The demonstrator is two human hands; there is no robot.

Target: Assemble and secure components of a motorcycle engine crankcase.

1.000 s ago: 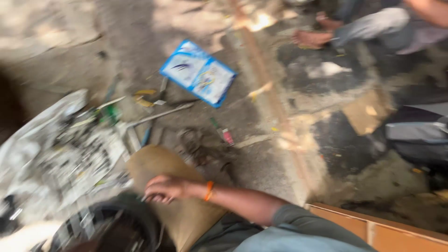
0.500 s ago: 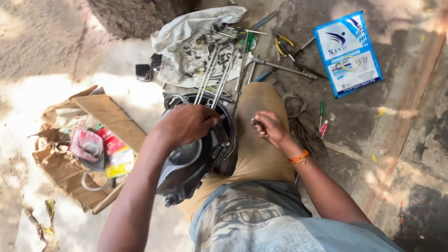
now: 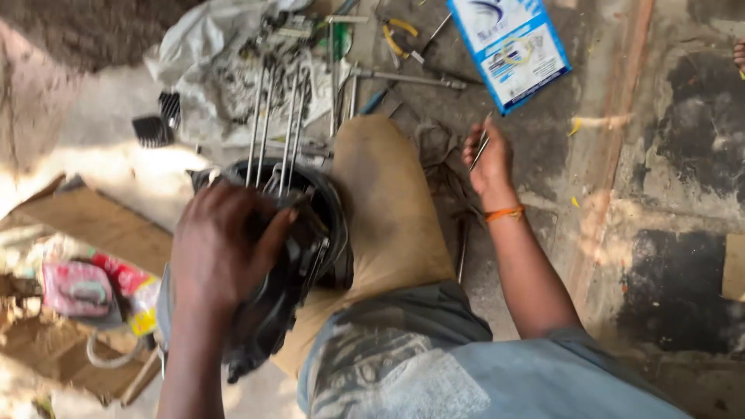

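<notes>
Left hand spread over dark engine casing, fingers gripping its top; casing sits against tan-trousered knee on floor, long studs sticking up from it. Right hand raised beside knee, fingers pinched on thin metal rod. Orange wristband. Blue-white packet, tools on white cloth beyond.

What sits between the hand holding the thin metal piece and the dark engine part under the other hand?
In the head view, the person's tan-trousered knee lies between the right hand and the engine part.
</notes>
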